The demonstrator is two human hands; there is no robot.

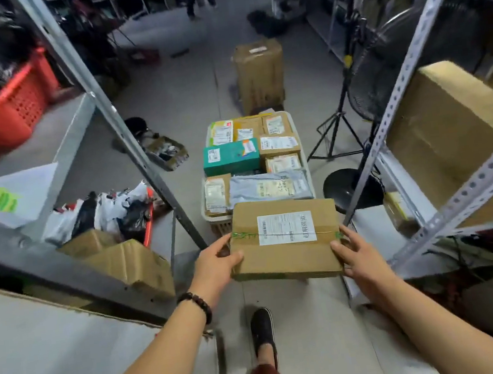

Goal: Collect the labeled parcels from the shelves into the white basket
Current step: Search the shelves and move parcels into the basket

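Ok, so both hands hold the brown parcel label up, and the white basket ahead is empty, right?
Not empty: the head view shows the white basket packed with labeled parcels. The left hand and right hand do hold the brown parcel label up.

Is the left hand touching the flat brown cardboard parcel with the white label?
Touching. The head view shows the left hand gripping the left edge of the flat brown cardboard parcel, thumb on its top face.
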